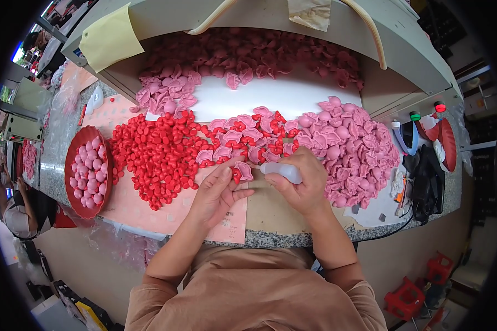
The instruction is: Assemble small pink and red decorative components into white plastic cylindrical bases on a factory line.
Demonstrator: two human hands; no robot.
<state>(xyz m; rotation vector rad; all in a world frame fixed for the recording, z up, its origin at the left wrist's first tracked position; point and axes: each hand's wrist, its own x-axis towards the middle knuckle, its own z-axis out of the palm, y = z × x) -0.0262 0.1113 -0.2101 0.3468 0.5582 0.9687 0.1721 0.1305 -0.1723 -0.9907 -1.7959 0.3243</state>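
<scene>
Between the fingertips of my left hand (215, 193) is a small pink molded piece (243, 170) with a red part at its edge. My right hand (308, 179) is wrapped round a translucent squeeze bottle (284, 172), whose thin nozzle points left at the pink piece. Whether the tip touches it, I cannot tell. Just beyond both hands lie several pink pieces joined to red parts (251, 133). A heap of glossy red pieces (157, 157) spreads to the left, and a heap of loose pink shell-like pieces (353, 149) rises to the right.
A red scalloped tray (74, 185) of pink balls stands at the left. More pink pieces (232, 52) fill a grey box-like housing (425, 60) at the back. Black cloth or gloves (428, 182) lie at the right. A person (25, 204) sits at far left.
</scene>
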